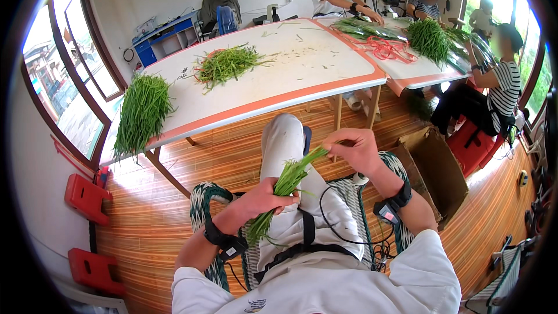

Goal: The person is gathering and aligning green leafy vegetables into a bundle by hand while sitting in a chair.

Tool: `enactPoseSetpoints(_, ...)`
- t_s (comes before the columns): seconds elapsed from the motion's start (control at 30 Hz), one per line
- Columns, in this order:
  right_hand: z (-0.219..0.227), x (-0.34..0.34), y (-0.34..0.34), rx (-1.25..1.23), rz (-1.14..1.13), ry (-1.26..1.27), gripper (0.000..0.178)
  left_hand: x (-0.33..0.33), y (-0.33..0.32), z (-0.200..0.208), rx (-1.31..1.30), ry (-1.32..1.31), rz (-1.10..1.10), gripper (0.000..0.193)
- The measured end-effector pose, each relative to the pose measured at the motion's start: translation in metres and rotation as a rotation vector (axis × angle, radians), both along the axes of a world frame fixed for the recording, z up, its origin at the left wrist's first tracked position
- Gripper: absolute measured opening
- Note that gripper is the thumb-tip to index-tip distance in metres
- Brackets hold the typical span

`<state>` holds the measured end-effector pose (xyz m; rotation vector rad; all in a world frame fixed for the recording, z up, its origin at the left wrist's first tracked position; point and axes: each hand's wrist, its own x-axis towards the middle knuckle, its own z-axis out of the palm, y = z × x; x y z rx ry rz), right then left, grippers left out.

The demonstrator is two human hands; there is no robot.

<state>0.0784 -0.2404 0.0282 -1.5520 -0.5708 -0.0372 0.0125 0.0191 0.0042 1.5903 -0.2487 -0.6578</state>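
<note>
At the frame's left, a thick pile of long green stalks [142, 113] overhangs the white, orange-edged surface [250, 90], likely laid parallel for order. At lower centre, the left hand [268, 197] curls its grip around a slim green leafy bunch [290, 177], seemingly steadying it; rightward, the right hand [356, 150] pinches its upper end.

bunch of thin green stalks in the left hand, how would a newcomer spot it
Find the long white orange-edged table, then look below it to the white trousers. Over them, the left hand grips the bunch of thin green stalks, the right hand at its upper end. Unlike the green piles on that table, it is hand-held.
</note>
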Motion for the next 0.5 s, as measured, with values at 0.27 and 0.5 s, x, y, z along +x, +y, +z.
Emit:
enactPoseSetpoints(0.27,0.001,0.003,-0.013,0.225,0.030,0.064,0.008,0.031,0.026,-0.004,-0.182,0.191,0.432,0.016)
enactPoseSetpoints(0.5,0.010,-0.022,-0.003,0.240,0.293,0.021,0.009,0.046,0.048,-0.012,-0.240,0.134,0.479,0.012)
